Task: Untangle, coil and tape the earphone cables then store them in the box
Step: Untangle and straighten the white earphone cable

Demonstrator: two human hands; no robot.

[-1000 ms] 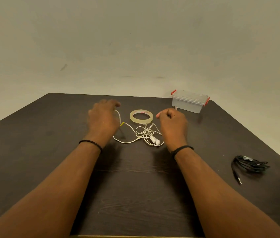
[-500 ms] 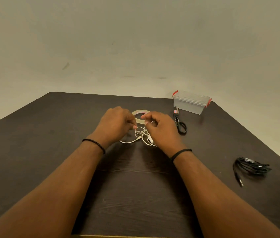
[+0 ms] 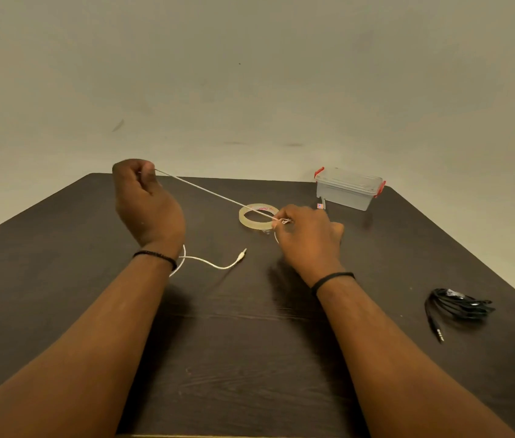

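Note:
A white earphone cable (image 3: 211,191) is stretched taut between my two hands above the dark table (image 3: 60,248). My left hand (image 3: 147,203) is raised at the left and pinches one end of the stretch. Lower, by the tape roll (image 3: 257,216), my right hand (image 3: 308,237) grips the bunched rest of the cable. The cable's tail and jack plug (image 3: 242,256) lie on the table below my left wrist. The clear box (image 3: 349,188) with red latches stands closed at the back right.
A bundle of black earphone cable (image 3: 458,306) with its plug lies near the table's right edge. Scissors are mostly hidden behind my right hand; only a bit shows near the box. A plain wall rises behind the table.
My hands were together over the white tangle; now my left hand has lifted up and left, drawing a length of cable straight out. My right hand has shifted right, covering the scissors.

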